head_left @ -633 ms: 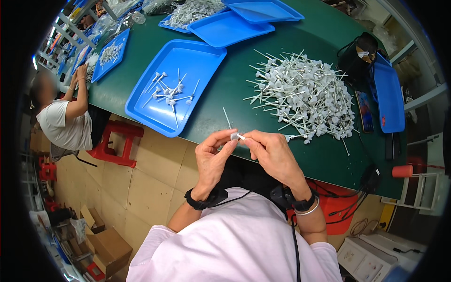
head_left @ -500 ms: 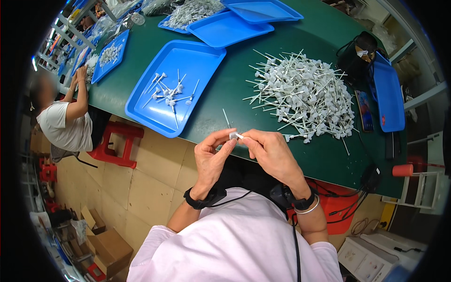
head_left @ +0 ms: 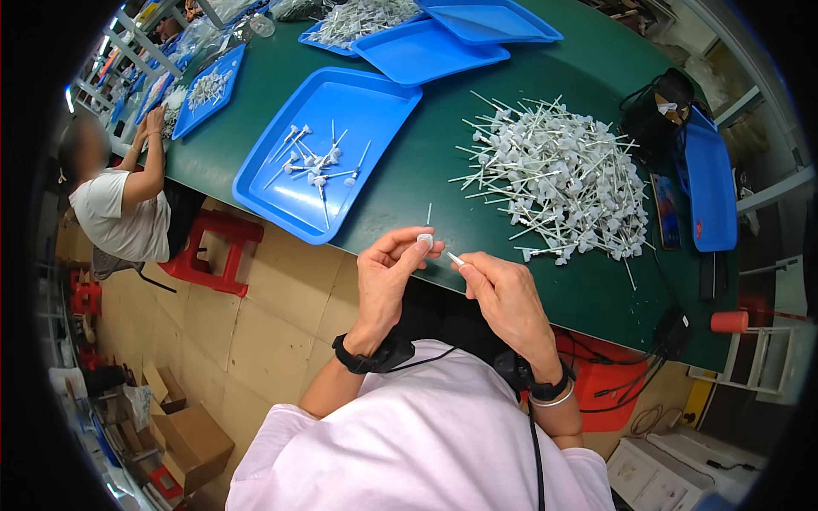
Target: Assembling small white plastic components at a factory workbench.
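Observation:
Just past the table's near edge, my left hand [head_left: 383, 277] pinches a small white plastic piece [head_left: 425, 239] between thumb and fingers. A thin pale stem [head_left: 429, 215] rises from it, pointing away from me. To its right, my right hand [head_left: 507, 294] grips a short white rod-like piece [head_left: 455, 259], its tip angled toward the left hand. A small gap separates the two pieces. In a blue tray [head_left: 256, 183] ahead on the left lie several similar stemmed white parts [head_left: 313, 163]. A large heap of stemmed white parts [head_left: 558, 175] spreads over the table to the right.
The green table [head_left: 396, 200] also carries stacked blue trays [head_left: 430, 61], a phone [head_left: 665, 209], a black bag [head_left: 656, 111] and another blue tray [head_left: 710, 183] on the right. At left, a person [head_left: 123, 204] works beside a red stool [head_left: 217, 251]. Cables [head_left: 635, 375] hang at the right edge.
My hands have drawn apart: the rod-like piece in the right hand was up against the left hand's white piece and now sits clear of it. The view has shifted slightly.

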Tool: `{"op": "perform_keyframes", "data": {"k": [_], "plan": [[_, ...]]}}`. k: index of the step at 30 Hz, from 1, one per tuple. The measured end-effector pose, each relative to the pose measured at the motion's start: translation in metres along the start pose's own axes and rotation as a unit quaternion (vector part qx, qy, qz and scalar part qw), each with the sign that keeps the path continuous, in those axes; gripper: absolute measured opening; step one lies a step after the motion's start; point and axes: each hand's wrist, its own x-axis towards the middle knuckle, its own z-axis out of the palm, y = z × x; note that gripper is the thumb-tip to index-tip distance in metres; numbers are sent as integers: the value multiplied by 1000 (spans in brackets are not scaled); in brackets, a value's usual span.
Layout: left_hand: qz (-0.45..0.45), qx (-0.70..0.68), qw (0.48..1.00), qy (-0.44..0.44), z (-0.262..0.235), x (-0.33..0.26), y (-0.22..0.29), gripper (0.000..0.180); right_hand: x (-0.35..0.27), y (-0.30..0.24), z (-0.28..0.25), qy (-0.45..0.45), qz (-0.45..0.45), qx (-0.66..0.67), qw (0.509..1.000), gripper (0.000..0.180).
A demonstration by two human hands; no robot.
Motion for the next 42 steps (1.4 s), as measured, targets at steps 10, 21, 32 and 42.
{"op": "perform_keyframes", "data": {"k": [10,21,32,42], "plan": [[76,52,995,34,-11,9,14,13,-6,19,2,10,-4,-6,1000,21],[387,624,625,262,-74,84,70,21,-23,45,-13,50,8,3,999,20],[87,564,816,-97,65,152,-8,33,-35,54,-23,64,22,1,998,19],[56,509,857,-56,20,105,21,18,-31,53,-29,82,16,29,996,19]]}}
